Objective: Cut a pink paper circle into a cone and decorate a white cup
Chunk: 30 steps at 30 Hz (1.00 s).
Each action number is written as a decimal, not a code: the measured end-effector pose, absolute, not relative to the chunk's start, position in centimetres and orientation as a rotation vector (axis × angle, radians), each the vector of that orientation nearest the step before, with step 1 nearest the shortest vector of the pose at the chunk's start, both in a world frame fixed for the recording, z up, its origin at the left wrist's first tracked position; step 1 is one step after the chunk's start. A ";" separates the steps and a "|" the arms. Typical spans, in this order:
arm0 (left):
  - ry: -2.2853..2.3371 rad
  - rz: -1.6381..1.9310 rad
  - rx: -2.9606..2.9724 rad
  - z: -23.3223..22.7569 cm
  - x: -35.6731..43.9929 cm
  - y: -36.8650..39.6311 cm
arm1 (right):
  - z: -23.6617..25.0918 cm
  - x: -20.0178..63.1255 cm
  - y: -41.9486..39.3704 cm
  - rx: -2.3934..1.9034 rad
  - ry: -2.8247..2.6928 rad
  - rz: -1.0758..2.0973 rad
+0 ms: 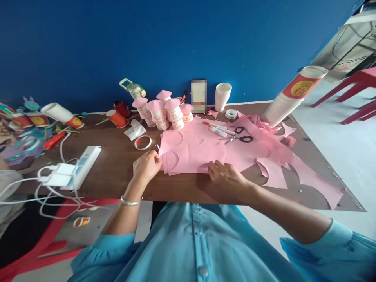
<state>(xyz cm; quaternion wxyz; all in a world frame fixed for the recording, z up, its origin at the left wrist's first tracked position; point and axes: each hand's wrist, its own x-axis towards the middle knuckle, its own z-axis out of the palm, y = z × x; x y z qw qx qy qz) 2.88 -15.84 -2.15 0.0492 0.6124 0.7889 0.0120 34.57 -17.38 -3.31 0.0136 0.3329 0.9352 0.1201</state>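
A large pink paper sheet (pixel 199 150) lies on the brown table, with circles drawn or cut at its left side. My left hand (pixel 148 166) is closed in a pinch at the sheet's left edge, where a small curled strip of paper (pixel 158 149) sticks up. At the front edge of the sheet, my right hand (pixel 225 175) has its fingers curled and pressed together on the paper. Black-handled scissors (pixel 239 138) rest on the sheet, slightly open, beside several pens (pixel 219 128). A roll of tape (pixel 143 142) is just beyond my left hand.
Paper-cup towers with pink cone roofs (pixel 163 109) stand behind the sheet. Stacked white cups (pixel 282 107) lean at right above pink scraps (pixel 273 172). Left are a power strip (pixel 85 166) with cables, an orange cup (pixel 116 118) and another person's hand (pixel 6 135). A blue wall (pixel 176 43) closes the back.
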 end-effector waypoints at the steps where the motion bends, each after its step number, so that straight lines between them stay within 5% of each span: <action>1: 2.399 0.042 1.874 -2.1 3.0 -15.7 | -3.0 34.8 -17.2 1.059 2.884 0.361; 21: 2.342 0.224 1.957 -1.6 -4.7 -13.5 | -4.2 32.7 -13.7 1.162 2.983 0.142; 30: 2.239 0.394 2.073 -3.1 -4.3 -14.7 | -3.6 33.9 -16.0 1.065 3.088 0.300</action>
